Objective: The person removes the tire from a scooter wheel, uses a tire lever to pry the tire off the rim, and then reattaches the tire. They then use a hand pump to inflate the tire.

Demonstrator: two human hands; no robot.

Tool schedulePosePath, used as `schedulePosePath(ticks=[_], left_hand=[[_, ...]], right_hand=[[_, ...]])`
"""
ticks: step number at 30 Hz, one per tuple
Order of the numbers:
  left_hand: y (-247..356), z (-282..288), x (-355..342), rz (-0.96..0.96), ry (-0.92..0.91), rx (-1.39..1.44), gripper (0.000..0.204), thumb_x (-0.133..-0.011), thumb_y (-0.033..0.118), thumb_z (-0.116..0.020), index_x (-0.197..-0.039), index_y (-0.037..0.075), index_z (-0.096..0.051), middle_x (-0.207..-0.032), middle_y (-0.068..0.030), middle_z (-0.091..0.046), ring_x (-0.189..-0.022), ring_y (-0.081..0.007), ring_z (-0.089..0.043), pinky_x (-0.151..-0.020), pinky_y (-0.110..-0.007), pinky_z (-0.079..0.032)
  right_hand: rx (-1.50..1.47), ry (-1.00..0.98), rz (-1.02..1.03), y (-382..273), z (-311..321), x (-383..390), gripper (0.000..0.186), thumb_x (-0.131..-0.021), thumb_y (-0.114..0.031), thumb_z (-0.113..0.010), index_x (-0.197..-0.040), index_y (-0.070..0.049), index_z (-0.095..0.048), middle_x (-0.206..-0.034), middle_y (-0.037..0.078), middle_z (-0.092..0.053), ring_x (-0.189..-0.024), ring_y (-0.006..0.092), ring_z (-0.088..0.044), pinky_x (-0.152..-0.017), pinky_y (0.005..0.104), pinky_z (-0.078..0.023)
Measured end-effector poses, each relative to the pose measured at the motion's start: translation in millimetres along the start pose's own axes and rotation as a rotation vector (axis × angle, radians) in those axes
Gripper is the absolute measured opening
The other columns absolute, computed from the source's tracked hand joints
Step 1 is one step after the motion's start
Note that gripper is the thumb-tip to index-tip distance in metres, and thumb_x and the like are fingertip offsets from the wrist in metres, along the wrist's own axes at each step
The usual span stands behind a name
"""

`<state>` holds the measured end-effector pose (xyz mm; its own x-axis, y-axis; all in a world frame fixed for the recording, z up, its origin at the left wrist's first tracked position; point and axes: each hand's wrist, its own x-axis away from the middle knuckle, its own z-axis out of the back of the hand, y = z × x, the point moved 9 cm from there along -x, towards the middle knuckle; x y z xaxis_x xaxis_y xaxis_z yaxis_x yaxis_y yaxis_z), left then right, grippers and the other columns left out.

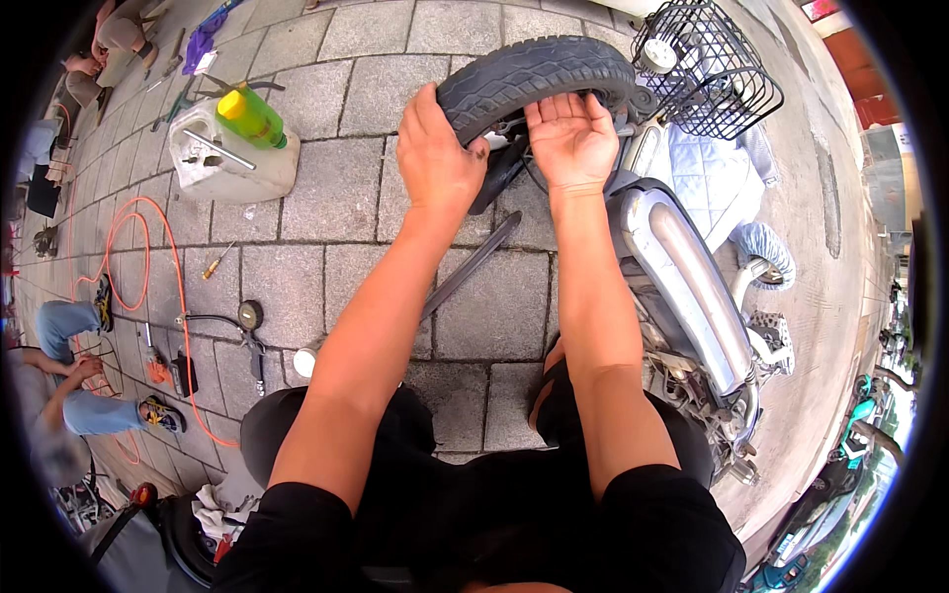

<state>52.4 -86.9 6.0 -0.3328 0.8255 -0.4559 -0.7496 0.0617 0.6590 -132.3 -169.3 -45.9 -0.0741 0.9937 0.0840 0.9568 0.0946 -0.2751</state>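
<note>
A black, treaded scooter tire point(539, 77) stands at the top centre, beside a scooter lying on its side. My left hand point(435, 153) is wrapped round the tire's left end, with the fingers on its outer side. My right hand point(571, 143) is palm up beneath the tire's lower edge. Its fingers stretch up against the inner side, and nothing shows in the palm. Below the tire, a long dark metal bar point(473, 265) lies on the paving. What is inside the tire's curve is mostly hidden by my hands.
On the right lies the scooter with its silver muffler cover point(682, 287) and black wire basket point(707, 69). A whitish jug point(232, 168) and yellow-green bottle point(252, 117) are at left, near an orange hose point(178, 267), pressure gauge point(250, 315) and screwdriver point(215, 262). A person in jeans point(104, 410) sits at far left.
</note>
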Motion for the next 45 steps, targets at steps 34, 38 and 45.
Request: schedulePosePath(ticks=[34, 38, 45], left_hand=[[69.8, -8.4, -21.5, -0.389, -0.161, -0.270, 0.096, -0.072, 0.013, -0.083, -0.157, 0.003, -0.039, -0.133, -0.0256, -0.056, -0.121, -0.0481, -0.060, -0.104, -0.052, -0.052], [57.6, -7.6, -30.9, -0.535, -0.241, -0.118, 0.096, -0.082, 0.022, -0.079, -0.164, -0.002, -0.036, -0.152, -0.0389, -0.052, -0.142, -0.0413, -0.058, -0.117, -0.049, -0.047], [-36.7, -2.3, -41.2, -0.071, -0.790, 0.247, 0.097, -0.081, 0.013, -0.082, -0.162, -0.002, -0.031, -0.152, -0.0228, -0.057, -0.138, -0.0312, -0.060, -0.112, -0.041, -0.051]], right_hand=[[-0.431, 0.019, 0.092, 12.6, 6.6, -22.9, 0.041, -0.111, -0.045, -0.055, -0.116, -0.006, -0.065, -0.120, 0.010, -0.072, -0.119, 0.0283, -0.065, -0.112, 0.0443, -0.048], [-0.374, -0.267, -0.033, 5.5, -4.1, -6.5, 0.043, -0.110, -0.044, -0.059, -0.122, -0.005, -0.070, -0.124, 0.013, -0.074, -0.126, 0.0318, -0.064, -0.117, 0.0506, -0.046], [0.535, 0.219, -0.221, 67.0, 100.4, 75.8, 0.040, -0.111, -0.030, -0.058, -0.138, 0.000, -0.061, -0.087, 0.013, -0.076, -0.068, 0.0210, -0.073, -0.058, 0.0350, -0.057]])
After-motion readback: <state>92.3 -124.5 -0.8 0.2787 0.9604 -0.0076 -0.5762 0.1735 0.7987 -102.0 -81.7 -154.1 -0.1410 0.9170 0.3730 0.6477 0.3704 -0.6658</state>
